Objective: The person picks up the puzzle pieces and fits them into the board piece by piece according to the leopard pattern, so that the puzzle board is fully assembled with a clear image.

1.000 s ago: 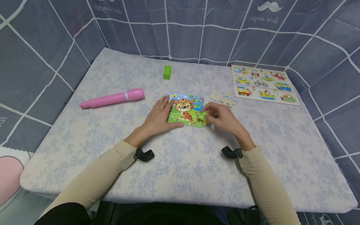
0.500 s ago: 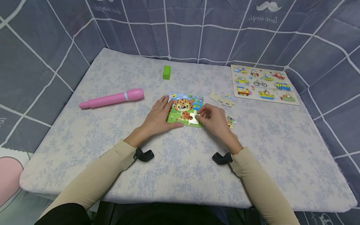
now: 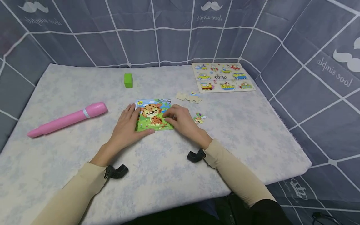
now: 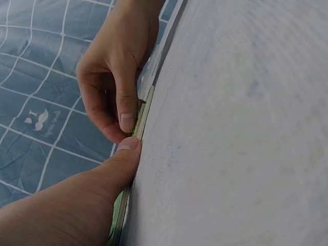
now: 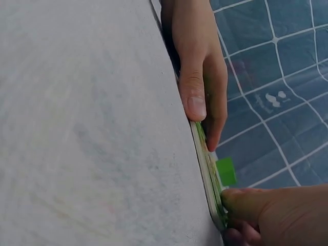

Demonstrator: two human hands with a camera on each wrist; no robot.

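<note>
A jigsaw puzzle (image 3: 150, 113) with a spotted leopard on green grass lies in the middle of the table. My left hand (image 3: 125, 125) rests along its left side, fingers straight, the thumb along the near edge. My right hand (image 3: 184, 121) is at the puzzle's right side, curled fingers and thumb pinching a green puzzle piece, mostly hidden by the hand. In the left wrist view the right thumb and fingers meet close by the puzzle's edge (image 4: 146, 114). A loose colored piece (image 3: 199, 118) lies right of that hand; pale loose pieces (image 3: 194, 98) lie beyond it.
A pink stick-like object (image 3: 67, 120) with a silver band lies at left. A green block (image 3: 128, 80) stands farther back. A wooden vehicle puzzle board (image 3: 223, 77) sits at the back right. Grey-blue gridded cloth (image 3: 143, 40) hangs behind the table.
The head view has swung right, shifting everything left. My right hand brought the piece left onto the puzzle's lower right, where a bright patch is now green grass. My left hand stayed put.
</note>
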